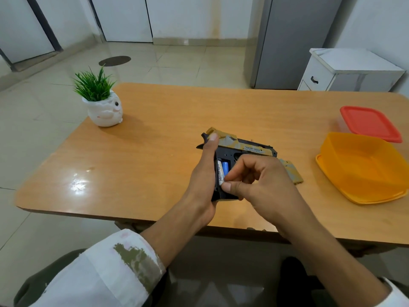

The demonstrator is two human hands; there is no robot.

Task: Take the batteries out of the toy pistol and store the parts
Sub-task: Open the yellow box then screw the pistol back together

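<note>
Left hand [202, 181] is gripping tan-and-black plastic toy pistol [250, 149], long axis sideways, barrel pointing right, while right hand [262, 187] is pinching white cylindrical battery [220, 172] in its grip.

1. Toy pistol [247, 149] over the middle of the table [155, 151], in left hand [203, 173]; batteries [220, 173] in its grip, right hand [261, 182] pinching one.
2. Grip cover [292, 171] on table, just right of pistol.
3. Open tub [363, 165] far right, lidded tub [369, 122] behind it.
4. Plant pot [104, 111] at back-left corner.

Bright, even light; glare on the table [77, 183]; wide-angle bending at edges.
</note>
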